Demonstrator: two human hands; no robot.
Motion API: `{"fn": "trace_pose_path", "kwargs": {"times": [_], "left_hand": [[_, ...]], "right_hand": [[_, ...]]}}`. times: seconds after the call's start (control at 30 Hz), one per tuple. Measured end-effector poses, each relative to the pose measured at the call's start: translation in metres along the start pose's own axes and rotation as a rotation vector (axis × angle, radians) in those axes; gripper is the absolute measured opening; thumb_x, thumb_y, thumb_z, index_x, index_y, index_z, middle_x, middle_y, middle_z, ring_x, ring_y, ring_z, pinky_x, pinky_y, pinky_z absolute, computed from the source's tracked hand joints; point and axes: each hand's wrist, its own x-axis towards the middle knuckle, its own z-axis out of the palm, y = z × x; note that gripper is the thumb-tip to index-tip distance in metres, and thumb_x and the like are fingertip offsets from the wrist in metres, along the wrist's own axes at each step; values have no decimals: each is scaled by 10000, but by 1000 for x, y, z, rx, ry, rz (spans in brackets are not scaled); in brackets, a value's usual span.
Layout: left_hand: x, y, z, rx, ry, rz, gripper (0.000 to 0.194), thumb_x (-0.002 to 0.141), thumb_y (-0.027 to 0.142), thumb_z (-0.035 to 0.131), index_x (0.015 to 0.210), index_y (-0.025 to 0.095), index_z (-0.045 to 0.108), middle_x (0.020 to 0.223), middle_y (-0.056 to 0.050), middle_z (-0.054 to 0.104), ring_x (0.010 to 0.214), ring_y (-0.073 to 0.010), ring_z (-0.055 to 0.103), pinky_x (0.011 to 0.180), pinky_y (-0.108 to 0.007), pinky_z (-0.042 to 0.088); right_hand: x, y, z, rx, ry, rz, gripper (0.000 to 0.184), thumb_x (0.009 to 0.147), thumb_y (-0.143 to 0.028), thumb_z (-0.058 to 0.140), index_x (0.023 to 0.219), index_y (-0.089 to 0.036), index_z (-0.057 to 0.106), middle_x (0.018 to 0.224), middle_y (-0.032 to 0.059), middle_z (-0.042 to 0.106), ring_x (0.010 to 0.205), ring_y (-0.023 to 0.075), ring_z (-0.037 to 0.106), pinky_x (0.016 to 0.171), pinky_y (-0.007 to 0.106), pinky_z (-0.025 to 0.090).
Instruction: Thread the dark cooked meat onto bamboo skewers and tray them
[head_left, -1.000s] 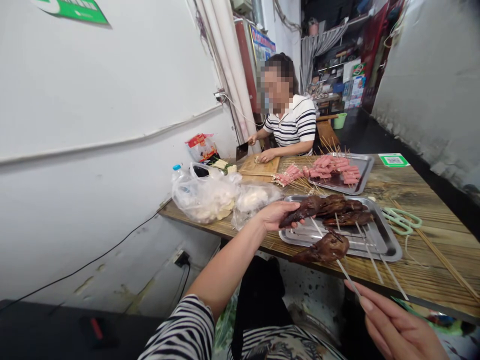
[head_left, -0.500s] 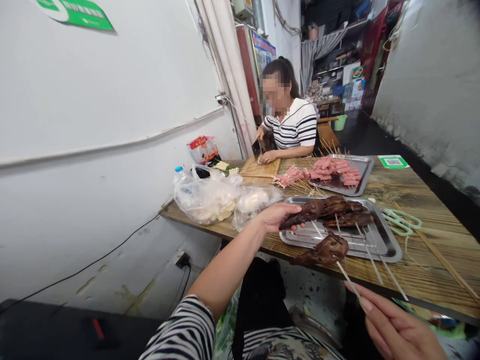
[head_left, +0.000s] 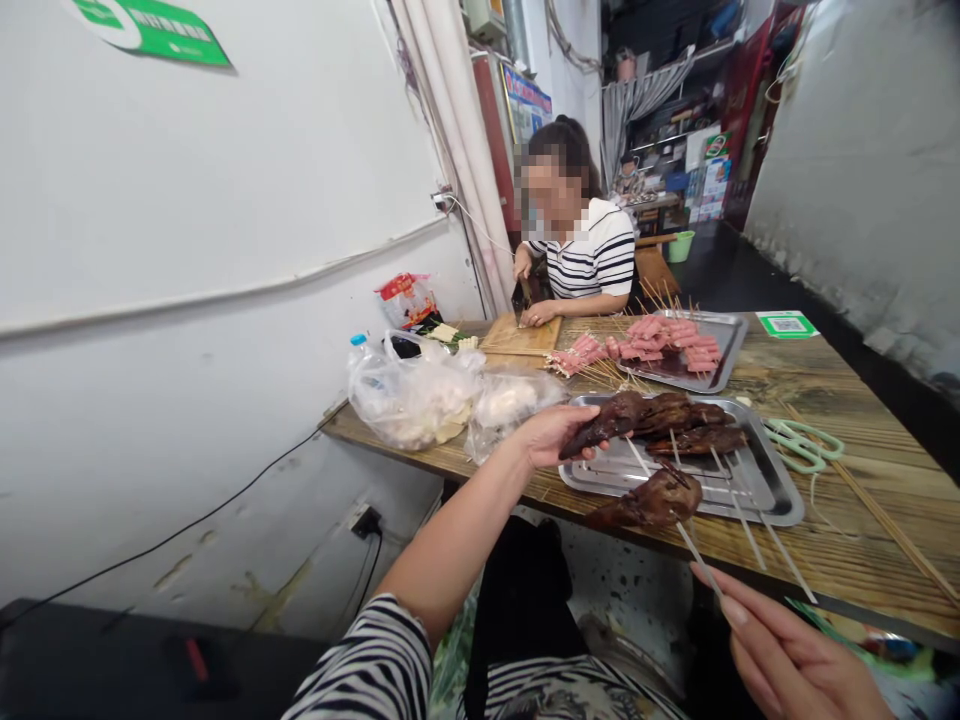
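Observation:
My left hand [head_left: 559, 436] is closed around a dark brown piece of skewered meat [head_left: 609, 420] over the left part of a metal tray [head_left: 786, 500]. Between the thumb and fingers of my right hand [head_left: 787, 640] is the white stick of a meat skewer [head_left: 652, 498]. Its dark brown meat hangs in front of the tray's near edge, below my left hand. Several similar dark skewers [head_left: 705, 438] lie in the tray, their pale sticks pointing towards me over the near rim.
Green-handled scissors [head_left: 806, 443] and long bamboo sticks [head_left: 892, 535] lie right of the tray. Behind it stands another tray [head_left: 726, 370] with pink skewers [head_left: 667, 340]. Plastic bags [head_left: 420, 395] sit at left. Across the table, a person [head_left: 581, 240] cuts on a wooden board [head_left: 517, 340].
The skewer in my right hand has shifted slightly to the right and turned a little. My left hand stays nearly in place on its piece of meat.

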Motion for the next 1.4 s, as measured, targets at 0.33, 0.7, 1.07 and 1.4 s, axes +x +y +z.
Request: {"fn": "trace_pose_path", "kwargs": {"times": [0.33,0.7,1.07,1.4], "left_hand": [[-3,-6,6,81,61,38,298,825,306,640,999,64,644,925,-143,686,590,-114,619,422,-179,440],[-5,-12,8,87,95,57,301,754,326,719,897,68,656,798,-89,670,603,-124,629,429,-174,442],[-12,-15,15,72,79,31,261,757,300,714,884,77,663,810,-106,681,611,-121,621,442,-174,425],[-15,-14,20,73,58,19,286,740,308,723,905,84,659,876,-116,676,626,-113,607,438,-176,382]], "right_hand": [[0,-5,6,-97,4,-67,536,625,-474,784,1109,-247,741,607,42,636,461,132,539,394,216,451],[-1,-1,4,97,-42,68,456,655,-458,797,1081,-303,743,965,53,741,759,123,671,655,125,509],[-4,-8,14,-57,23,-89,476,653,-488,771,1066,-251,760,730,63,714,656,180,665,548,202,537],[1,-7,16,-57,20,-130,497,624,-463,787,1065,-236,763,617,37,633,508,145,557,435,220,468]]}}
